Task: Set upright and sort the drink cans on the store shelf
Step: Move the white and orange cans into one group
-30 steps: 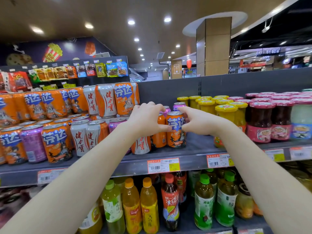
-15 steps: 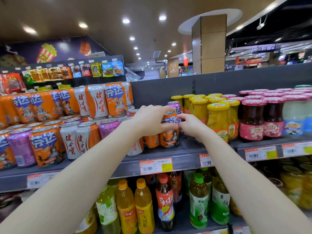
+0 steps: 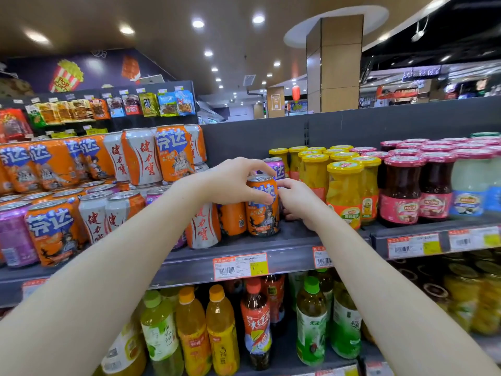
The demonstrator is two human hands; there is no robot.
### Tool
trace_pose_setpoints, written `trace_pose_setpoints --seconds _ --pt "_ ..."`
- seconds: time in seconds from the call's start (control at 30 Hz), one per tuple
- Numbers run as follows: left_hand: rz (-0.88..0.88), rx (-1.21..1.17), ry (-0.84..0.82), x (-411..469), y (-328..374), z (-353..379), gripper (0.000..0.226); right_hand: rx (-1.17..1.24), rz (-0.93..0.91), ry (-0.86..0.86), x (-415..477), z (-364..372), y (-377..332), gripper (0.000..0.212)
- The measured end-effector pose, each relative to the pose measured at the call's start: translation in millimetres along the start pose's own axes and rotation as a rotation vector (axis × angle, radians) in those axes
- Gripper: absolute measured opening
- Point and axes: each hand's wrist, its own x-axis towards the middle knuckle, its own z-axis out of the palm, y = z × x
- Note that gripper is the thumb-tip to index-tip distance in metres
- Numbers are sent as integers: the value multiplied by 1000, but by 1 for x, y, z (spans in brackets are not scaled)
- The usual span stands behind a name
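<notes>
An orange can with blue lettering [image 3: 263, 215] stands upright on the grey shelf [image 3: 284, 240]. My left hand [image 3: 230, 183] grips its upper part from the left, thumb across the front. My right hand [image 3: 296, 202] touches the can's right side with curled fingers. Beside it on the left stand another orange can [image 3: 232, 218] and a white-and-orange can [image 3: 202, 226]. A purple can [image 3: 275, 166] stands behind. More orange, white and purple cans [image 3: 51, 226] are stacked two tiers high at the left.
Yellow-lidded fruit jars [image 3: 344, 191] crowd the shelf just right of my right hand, then dark jars with pink lids [image 3: 401, 191]. Price tags [image 3: 240, 265] line the shelf edge. Bottled drinks [image 3: 254, 321] fill the shelf below. Snack packets [image 3: 149, 104] hang behind.
Both hands have stayed on the orange can. My right hand has dropped lower along its right side, and the view has shifted slightly.
</notes>
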Motion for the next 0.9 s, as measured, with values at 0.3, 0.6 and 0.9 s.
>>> trace_pose_setpoints --seconds 0.3,0.6,0.9 --pt "38 -62 -33 -9 -5 -11 54 20 120 -68 8 -1 2 35" --pt "26 -94 12 -34 -4 -13 44 -57 114 -73 -2 5 1 122" --pt "-12 -71 25 -44 -11 -15 47 19 151 11 4 6 -8 45"
